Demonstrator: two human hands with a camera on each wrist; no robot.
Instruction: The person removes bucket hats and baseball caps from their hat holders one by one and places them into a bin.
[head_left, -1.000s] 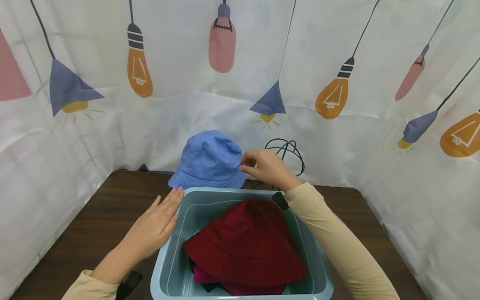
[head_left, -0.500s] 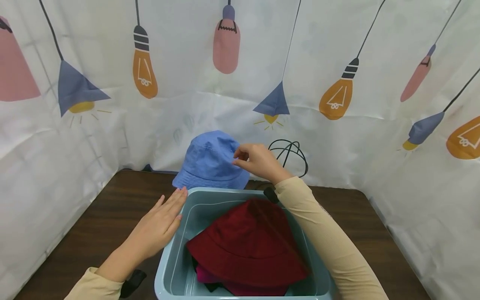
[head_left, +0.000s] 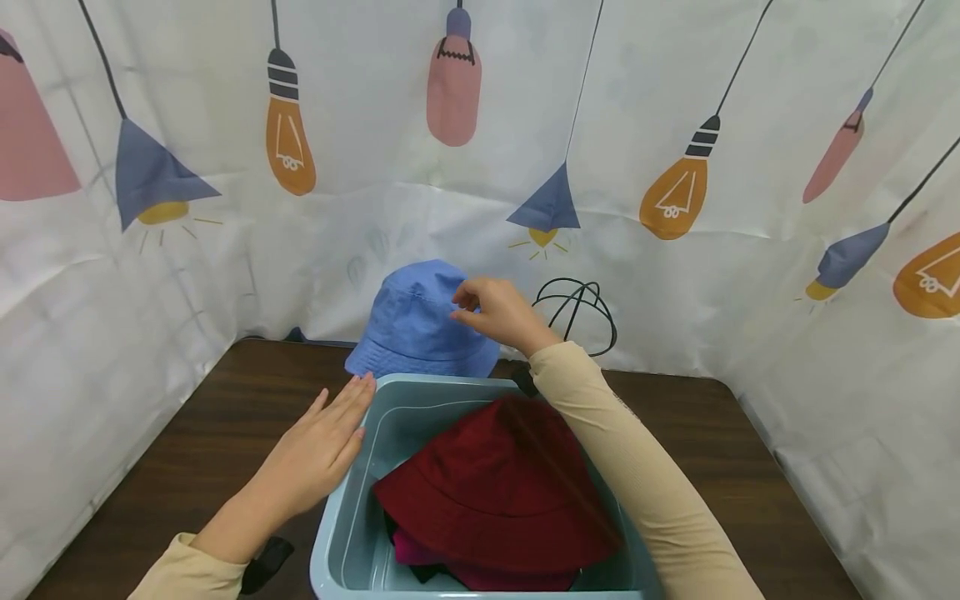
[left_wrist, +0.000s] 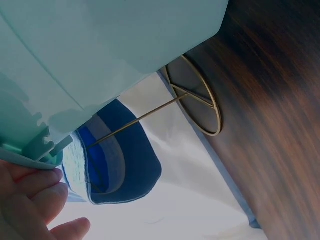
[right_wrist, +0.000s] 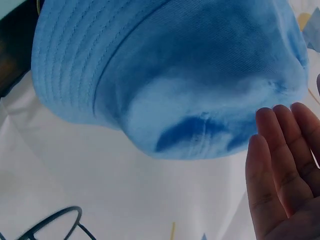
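A blue bucket hat sits at the back of the table, behind the basin. A thin wire stand with a round base runs up inside it in the left wrist view. My right hand is raised in front of the hat's right side, fingers loosely bent, nothing held; the right wrist view shows fingertips close to the crown. My left hand lies with straight fingers along the left rim of the light blue basin, touching it. Inside the basin, a dark red bucket hat covers a magenta cloth.
Right of the blue hat stands a dark wire dome frame, partly behind the right hand. The brown wooden table ends at a white curtain printed with lamps. My right forearm crosses above the basin's right side.
My right hand has moved a little left and up across the blue hat. The left hand keeps its place on the basin rim; the camera view has shifted slightly.
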